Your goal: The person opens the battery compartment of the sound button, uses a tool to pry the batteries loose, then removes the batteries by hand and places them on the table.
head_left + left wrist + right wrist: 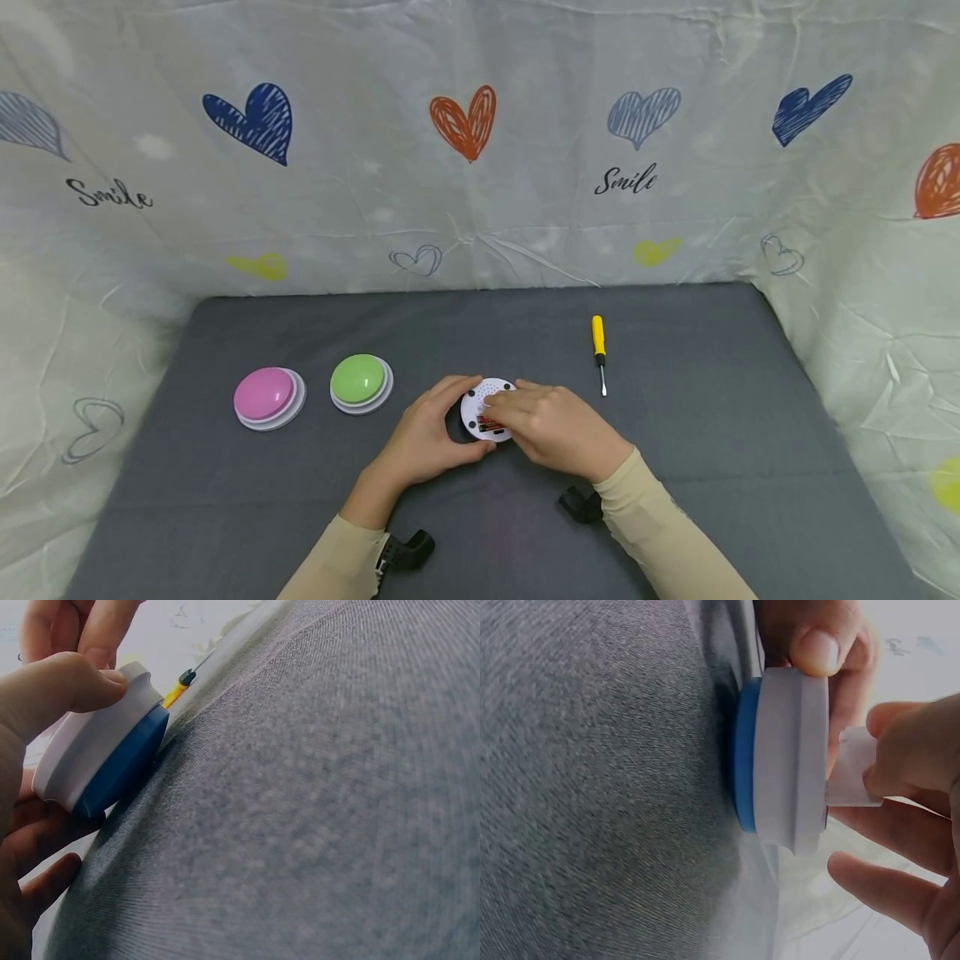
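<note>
A round push button lies upside down on the dark grey cloth, its white base (471,402) upward and its blue dome (745,757) against the cloth. The base's open battery compartment (491,424) shows reddish and black parts inside. With thumb and fingers around the rim, my left hand (431,427) holds the button from the left. My right hand (558,423) pinches a small white cover (852,769) between thumb and fingers. In the right wrist view this cover stands on edge at the base's underside; whether it touches cannot be told.
A green push button (357,379) and a pink one (264,393) sit dome-up to the left. Beyond the right hand lies a screwdriver (598,337) with a yellow handle. The grey table cloth (712,375) meets a white heart-printed curtain (525,192) at the back.
</note>
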Available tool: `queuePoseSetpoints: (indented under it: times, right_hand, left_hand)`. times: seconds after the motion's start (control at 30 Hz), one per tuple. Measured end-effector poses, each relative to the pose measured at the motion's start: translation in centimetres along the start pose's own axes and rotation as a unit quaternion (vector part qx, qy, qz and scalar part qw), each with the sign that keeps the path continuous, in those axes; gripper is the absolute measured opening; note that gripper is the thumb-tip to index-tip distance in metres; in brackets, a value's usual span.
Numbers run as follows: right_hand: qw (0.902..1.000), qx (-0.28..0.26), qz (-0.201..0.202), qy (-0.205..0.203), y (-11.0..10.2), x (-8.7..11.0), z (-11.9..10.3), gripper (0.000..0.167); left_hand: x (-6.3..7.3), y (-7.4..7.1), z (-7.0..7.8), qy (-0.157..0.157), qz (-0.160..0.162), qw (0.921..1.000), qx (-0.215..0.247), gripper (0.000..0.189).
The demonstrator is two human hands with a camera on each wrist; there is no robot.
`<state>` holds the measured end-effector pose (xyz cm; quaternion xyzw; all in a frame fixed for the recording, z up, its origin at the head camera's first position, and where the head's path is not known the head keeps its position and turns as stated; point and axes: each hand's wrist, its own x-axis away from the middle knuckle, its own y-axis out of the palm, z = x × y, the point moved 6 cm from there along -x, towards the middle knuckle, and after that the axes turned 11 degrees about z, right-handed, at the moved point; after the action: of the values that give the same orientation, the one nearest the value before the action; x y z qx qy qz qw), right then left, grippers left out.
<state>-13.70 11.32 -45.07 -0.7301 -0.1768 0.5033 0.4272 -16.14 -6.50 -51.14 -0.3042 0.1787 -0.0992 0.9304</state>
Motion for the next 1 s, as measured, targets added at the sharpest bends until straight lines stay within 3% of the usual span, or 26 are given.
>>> queuePoseSetpoints:
  times: [0.33,0.53,0.83,1.0]
  right_hand:
    - [0.9993,0.023,0.020,0.020,-1.3,0.2,1.0,0.019]
    - [0.9991,-0.005,0.033,0.025,-1.8,0.2,1.2,0.012]
    - [0.9981,-0.007,-0.007,0.060,-1.8,1.0,2.0,0.011]
    - [0.9979,0.008,-0.001,0.065,-2.5,1.2,2.9,0.012]
  left_hand:
    - [-0.1,-0.1,0.0,0.006,0.001,1.0000,0.004,0.089]
    - [0.1,0.0,0.0,-0.005,-0.008,0.9999,0.005,0.090]
    - [0.2,0.1,0.0,-0.012,-0.016,0.9998,0.003,0.090]
    - [0.2,0.1,-0.1,-0.011,-0.011,0.9999,0.005,0.090]
